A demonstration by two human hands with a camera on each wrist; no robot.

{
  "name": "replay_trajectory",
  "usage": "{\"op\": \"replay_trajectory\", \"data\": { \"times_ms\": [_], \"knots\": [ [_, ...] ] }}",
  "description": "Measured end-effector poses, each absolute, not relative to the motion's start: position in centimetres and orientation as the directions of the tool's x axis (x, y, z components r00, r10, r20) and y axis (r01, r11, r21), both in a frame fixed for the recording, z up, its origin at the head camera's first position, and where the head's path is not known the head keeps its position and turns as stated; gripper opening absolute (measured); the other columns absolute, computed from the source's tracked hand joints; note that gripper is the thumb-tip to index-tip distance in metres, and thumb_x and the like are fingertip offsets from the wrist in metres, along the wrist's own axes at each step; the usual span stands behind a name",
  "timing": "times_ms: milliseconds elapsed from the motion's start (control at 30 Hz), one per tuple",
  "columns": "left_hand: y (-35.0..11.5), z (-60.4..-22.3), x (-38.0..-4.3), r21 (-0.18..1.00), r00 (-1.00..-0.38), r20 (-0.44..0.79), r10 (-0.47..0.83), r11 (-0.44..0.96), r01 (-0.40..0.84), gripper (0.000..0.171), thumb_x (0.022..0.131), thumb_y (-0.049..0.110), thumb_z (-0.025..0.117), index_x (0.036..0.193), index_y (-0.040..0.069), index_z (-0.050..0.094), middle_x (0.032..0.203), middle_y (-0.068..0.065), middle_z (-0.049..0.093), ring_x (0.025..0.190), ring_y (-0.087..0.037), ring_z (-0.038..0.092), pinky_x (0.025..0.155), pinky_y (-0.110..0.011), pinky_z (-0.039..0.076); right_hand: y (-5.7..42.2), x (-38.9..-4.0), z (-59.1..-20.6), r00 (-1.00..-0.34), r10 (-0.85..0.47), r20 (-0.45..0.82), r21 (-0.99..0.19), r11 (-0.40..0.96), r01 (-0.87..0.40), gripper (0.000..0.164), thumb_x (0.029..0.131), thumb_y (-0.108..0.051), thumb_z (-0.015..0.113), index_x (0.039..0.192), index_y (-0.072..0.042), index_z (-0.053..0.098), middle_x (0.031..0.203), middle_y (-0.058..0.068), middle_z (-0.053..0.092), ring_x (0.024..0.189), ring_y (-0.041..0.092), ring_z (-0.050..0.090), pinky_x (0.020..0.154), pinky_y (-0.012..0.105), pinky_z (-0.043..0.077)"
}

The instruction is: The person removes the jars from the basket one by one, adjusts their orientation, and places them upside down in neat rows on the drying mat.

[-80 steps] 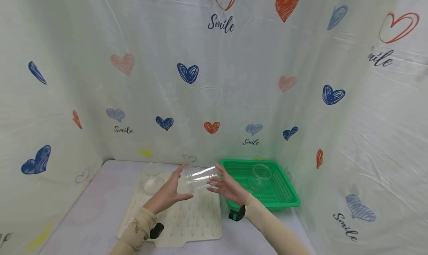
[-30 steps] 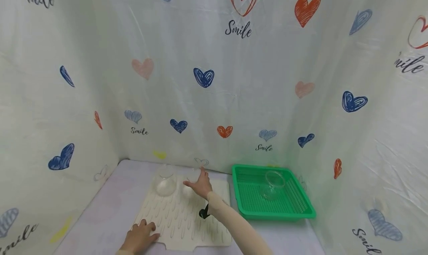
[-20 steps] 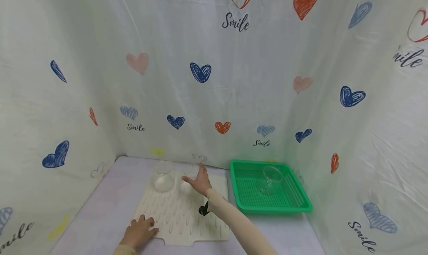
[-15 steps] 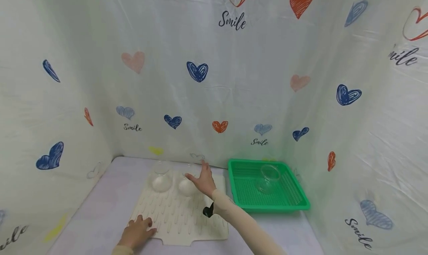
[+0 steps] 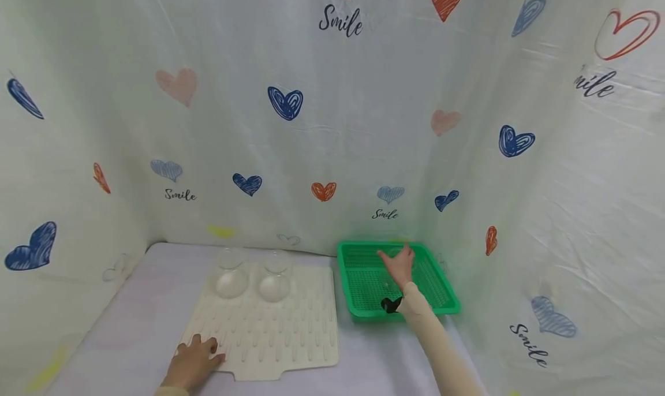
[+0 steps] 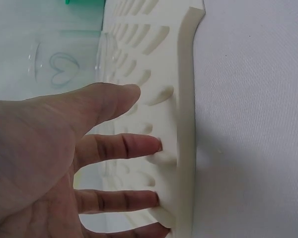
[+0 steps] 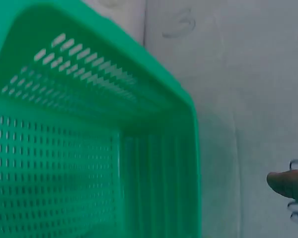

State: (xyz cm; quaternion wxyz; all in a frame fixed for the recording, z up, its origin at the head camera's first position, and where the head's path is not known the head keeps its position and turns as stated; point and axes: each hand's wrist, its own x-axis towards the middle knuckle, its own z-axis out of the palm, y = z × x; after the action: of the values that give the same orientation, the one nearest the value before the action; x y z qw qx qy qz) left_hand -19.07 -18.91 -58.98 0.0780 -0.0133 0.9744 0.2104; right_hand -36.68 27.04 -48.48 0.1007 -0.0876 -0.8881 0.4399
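My left hand [image 5: 191, 361] rests with spread, slightly bent fingers on the near left edge of a cream drying mat [image 5: 306, 327]; its fingertips touch the ridged surface in the left wrist view. My right hand [image 5: 399, 266] is over the green basket [image 5: 361, 315], thumb and fingers spread apart, with nothing in its grasp. Below it in the basket a clear glass [image 5: 389, 283] shows faintly, mostly hidden by the hand. Two more clear glasses stand side by side at the back of the mat, one on the left [image 5: 231, 280] and one on the right [image 5: 274, 283].
The mat and basket share a table with a pale cloth [image 5: 130, 315], the basket to the mat's right. A white curtain [image 5: 353, 136] printed with hearts stands close behind the table and at both sides.
Both hands earlier had a clear glass between them; it now stands on the mat. My right hand has left it and moved right over the basket. My left hand has come down onto the mat.
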Motion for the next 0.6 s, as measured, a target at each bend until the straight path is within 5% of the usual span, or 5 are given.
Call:
{"op": "replay_trajectory", "data": {
  "times_ms": [333, 600],
  "knots": [
    [-19.2, -59.3, -19.4, 0.411, -0.984, -0.175, -0.008, 0.908, -0.081, 0.033, 0.083, 0.038, 0.071, 0.093, 0.008, 0.063, 0.088, -0.012, 0.050, 0.078, -0.036, 0.048, 0.067, -0.049, 0.046, 31.6, -37.9, -50.0, -0.961, 0.275, -0.038, -0.743, 0.635, 0.211, 0.110, 0.088, -0.045, 0.067, 0.152, 0.002, -0.009, 0.152, 0.039, -0.008, 0.139, 0.059, -0.003, 0.108, 0.071, 0.018],
    [-19.1, -59.4, -19.4, 0.400, -0.982, -0.190, -0.014, 0.912, -0.090, 0.033, 0.083, 0.038, 0.072, 0.094, 0.008, 0.064, 0.089, -0.013, 0.050, 0.079, -0.036, 0.048, 0.067, -0.050, 0.047, 33.1, -38.9, -51.9, -0.962, 0.259, -0.086, -0.726, 0.645, 0.239, 0.111, 0.088, -0.044, 0.066, 0.150, 0.005, -0.012, 0.150, 0.042, -0.007, 0.138, 0.061, 0.000, 0.107, 0.071, 0.020]
  ]
}}
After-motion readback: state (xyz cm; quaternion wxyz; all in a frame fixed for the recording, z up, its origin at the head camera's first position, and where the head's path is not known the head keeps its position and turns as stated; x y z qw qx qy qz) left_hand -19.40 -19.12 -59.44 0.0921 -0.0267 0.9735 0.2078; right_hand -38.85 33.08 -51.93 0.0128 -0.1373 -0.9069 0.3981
